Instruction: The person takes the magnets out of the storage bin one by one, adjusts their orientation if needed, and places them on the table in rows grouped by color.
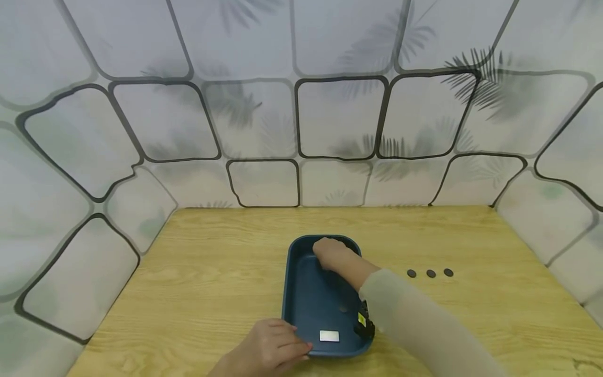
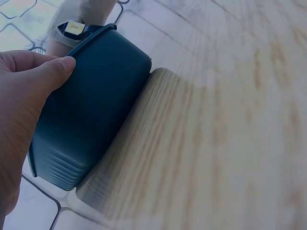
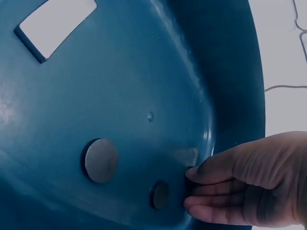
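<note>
A blue tray (image 1: pixel 311 293) stands on the wooden table. My left hand (image 1: pixel 268 348) grips its near left rim; in the left wrist view the thumb (image 2: pixel 67 64) lies against the outer wall. My right hand (image 1: pixel 334 254) reaches into the far end of the tray. There, thumb and fingers (image 3: pixel 211 211) pinch a small dark piece (image 3: pixel 191 173), mostly hidden between them, close to the tray wall. Near the fingertips lie a small dark disc (image 3: pixel 160 195) and a larger grey disc (image 3: pixel 101 160). A rectangular block (image 1: pixel 329 335) with a bright top lies at the tray's near end.
To the right of the tray, three dark round discs (image 1: pixel 431 273) lie in a row on the table (image 1: pixel 212 272). A patterned cloth wall (image 1: pixel 264 120) surrounds the table at the back and sides. The right wrist carries a black strapped camera (image 1: pixel 364 322).
</note>
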{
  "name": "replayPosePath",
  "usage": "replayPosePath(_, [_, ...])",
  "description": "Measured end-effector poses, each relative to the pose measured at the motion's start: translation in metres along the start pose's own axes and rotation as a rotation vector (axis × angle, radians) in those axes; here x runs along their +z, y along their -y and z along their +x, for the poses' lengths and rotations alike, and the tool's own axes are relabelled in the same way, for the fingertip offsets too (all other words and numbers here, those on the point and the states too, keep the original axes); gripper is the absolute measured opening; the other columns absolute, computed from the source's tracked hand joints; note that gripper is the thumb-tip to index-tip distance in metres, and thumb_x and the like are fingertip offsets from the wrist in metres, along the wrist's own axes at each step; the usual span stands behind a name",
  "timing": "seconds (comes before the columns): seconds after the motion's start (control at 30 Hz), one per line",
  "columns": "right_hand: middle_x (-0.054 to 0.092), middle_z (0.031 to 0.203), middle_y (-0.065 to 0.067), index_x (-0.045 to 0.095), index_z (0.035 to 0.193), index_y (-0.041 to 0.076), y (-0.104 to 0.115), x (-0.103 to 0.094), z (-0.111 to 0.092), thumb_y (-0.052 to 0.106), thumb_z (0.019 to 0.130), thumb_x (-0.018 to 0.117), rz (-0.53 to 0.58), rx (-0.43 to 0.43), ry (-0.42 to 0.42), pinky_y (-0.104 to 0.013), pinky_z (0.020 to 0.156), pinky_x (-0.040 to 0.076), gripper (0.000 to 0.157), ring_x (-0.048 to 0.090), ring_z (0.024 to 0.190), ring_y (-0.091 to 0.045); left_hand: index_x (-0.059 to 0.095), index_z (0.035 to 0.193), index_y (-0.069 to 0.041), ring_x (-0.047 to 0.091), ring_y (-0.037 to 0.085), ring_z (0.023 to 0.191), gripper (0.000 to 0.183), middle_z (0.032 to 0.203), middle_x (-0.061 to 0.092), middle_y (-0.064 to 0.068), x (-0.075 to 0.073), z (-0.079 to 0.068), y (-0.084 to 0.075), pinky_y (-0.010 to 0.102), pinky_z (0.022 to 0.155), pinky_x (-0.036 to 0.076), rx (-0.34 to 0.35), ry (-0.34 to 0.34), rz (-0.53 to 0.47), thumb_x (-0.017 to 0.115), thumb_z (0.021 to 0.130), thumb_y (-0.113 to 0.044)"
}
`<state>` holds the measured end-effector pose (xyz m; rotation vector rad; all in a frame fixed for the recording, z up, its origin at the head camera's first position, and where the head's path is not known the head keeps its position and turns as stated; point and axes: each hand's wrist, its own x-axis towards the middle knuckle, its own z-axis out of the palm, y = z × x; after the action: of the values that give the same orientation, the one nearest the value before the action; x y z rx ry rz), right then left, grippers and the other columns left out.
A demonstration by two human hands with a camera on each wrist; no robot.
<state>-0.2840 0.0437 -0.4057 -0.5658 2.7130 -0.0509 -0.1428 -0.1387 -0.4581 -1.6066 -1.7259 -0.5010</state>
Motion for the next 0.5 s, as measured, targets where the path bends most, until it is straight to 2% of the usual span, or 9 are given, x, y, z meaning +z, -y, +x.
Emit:
replayPosePath(0.23, [0.055, 0.072, -0.002, 0.056, 0.069, 0.012, 0.0026, 0.0016, 0.0043, 0.010, 0.085, 0.069, -0.132, -0.060, -0.012, -0.031, 0.056, 0.038, 0.021, 0.045, 0.062, -0.016, 0.074, 0.091, -0.013, 0.064, -0.002, 0.071, 0.010, 0.078, 0.070, -0.008, 0.0006, -0.0034, 0.0013, 0.019, 0.079, 0.053, -0.003, 0.015, 0.011, 0.068, 0.088, -0.020])
replayPosePath(0.33, [0.052, 0.071, -0.001, 0.053, 0.067, 0.013, 0.0025, 0.0033, 0.0051, 0.007, 0.087, 0.065, -0.147, -0.067, -0.014, -0.030, 0.056, 0.037, 0.024, 0.043, 0.062, -0.015, 0.074, 0.091, -0.012, 0.064, -0.003, 0.071, 0.011, 0.078, 0.070, -0.008, 0.0008, -0.0034, 0.0014, 0.019, 0.078, 0.053, 0.002, 0.015, 0.015, 0.066, 0.089, -0.020])
replayPosePath(0.5, [0.035, 0.062, 0.000, 0.044, 0.064, 0.014, -0.0004, -0.0021, 0.0009, 0.003, 0.092, 0.055, -0.055, -0.024, 0.038, -0.029, 0.051, 0.030, 0.032, 0.035, 0.056, -0.014, 0.073, 0.091, -0.012, 0.063, -0.003, 0.070, 0.011, 0.077, 0.070, -0.008, 0.0001, -0.0020, 0.0009, 0.018, 0.079, 0.053, 0.001, 0.016, 0.011, 0.067, 0.089, -0.020])
